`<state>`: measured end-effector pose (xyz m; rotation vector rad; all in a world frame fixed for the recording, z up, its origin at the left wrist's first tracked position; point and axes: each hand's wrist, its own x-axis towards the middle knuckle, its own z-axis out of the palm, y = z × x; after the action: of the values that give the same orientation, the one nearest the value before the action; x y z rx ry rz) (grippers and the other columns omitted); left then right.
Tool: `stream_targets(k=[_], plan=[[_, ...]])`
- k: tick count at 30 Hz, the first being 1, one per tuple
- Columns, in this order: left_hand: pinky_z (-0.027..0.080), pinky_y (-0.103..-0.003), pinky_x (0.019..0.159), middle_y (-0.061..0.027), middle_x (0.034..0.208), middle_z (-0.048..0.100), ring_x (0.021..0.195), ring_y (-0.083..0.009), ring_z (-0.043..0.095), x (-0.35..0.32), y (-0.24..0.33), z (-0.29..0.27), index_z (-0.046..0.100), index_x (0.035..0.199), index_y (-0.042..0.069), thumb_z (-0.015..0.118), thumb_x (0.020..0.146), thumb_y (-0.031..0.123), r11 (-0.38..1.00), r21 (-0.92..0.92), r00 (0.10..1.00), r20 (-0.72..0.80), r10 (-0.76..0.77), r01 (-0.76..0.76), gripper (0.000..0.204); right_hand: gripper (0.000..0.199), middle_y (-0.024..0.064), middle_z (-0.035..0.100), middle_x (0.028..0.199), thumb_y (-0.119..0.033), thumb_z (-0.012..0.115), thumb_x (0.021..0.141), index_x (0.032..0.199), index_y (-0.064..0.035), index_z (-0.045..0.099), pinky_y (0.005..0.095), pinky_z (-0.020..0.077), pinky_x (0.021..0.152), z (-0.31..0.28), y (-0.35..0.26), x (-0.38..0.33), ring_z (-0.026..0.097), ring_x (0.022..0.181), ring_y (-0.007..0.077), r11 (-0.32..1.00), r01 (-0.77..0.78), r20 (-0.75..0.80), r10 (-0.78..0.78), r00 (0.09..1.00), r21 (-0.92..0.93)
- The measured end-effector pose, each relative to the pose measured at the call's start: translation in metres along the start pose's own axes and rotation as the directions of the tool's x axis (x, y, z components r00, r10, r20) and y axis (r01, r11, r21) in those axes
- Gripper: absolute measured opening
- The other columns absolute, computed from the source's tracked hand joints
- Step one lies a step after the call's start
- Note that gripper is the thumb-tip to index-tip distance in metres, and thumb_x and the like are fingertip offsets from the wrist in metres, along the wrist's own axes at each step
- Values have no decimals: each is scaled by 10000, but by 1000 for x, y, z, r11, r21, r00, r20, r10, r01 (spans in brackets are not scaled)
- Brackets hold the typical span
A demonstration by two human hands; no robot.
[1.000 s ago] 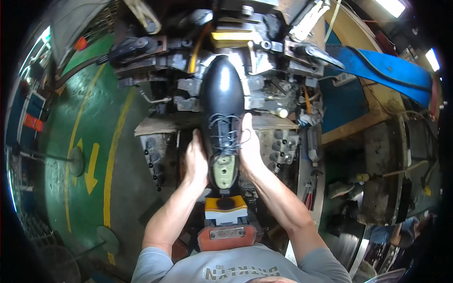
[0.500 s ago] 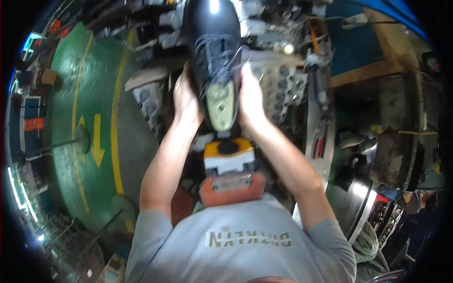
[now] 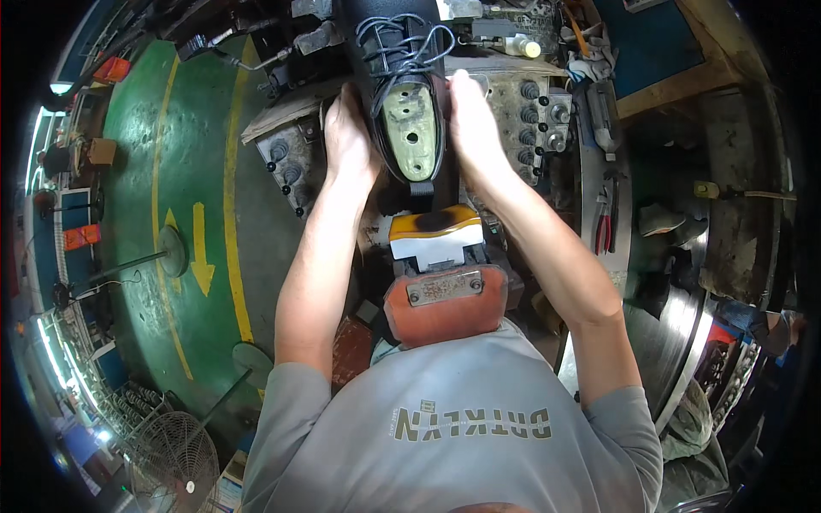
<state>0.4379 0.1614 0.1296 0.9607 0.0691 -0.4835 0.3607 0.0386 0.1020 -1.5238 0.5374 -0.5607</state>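
A black lace-up shoe (image 3: 398,53) points away from me at the top middle, and a green shoe last (image 3: 409,124) with holes fills its opening. My left hand (image 3: 349,137) presses against its left side near the heel. On the opposite side my right hand (image 3: 473,120) grips it, so the shoe sits between both palms. The shoe hides some of the fingertips. Below the heel, a dark pull loop hangs just above a machine's yellow pad (image 3: 434,224) on a white block. An orange-red pad (image 3: 446,308) with a metal plate lies closer, against my shirt.
Panels of knobs and small levers (image 3: 530,128) flank the shoe. Red-handled pliers (image 3: 605,221) lie on a metal ledge at right. Left of me runs a green floor (image 3: 201,154) with yellow lines and an arrow; a wire fan (image 3: 175,453) stands lower left.
The view has shifted, so the machine and floor appear farther right and mostly higher. The shoe, still between both hands, sits higher in the picture, with its toe cut off at the top.
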Motion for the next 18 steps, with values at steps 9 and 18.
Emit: stream_targets(k=[9, 18], plan=[[365, -239, 521, 14, 692, 480, 579, -83, 442, -71, -36, -125, 553, 860, 73, 480, 1015, 246, 952, 290, 990, -124, -66, 100, 244, 110, 34, 413, 776, -144, 541, 964, 1010, -48, 570, 278, 343, 598, -78, -137, -94, 405, 669, 136, 762, 643, -46, -642, 766, 80], [373, -216, 570, 22, 699, 522, 614, -73, 462, -98, -45, -142, 606, 876, 60, 525, 995, 209, 947, 261, 959, -257, -118, 186, 207, 542, -32, 464, 859, -407, 682, 846, 1339, -279, 495, 279, 387, 583, -92, -180, -137, 445, 706, 132, 197, 979, -242, -949, 203, 49]])
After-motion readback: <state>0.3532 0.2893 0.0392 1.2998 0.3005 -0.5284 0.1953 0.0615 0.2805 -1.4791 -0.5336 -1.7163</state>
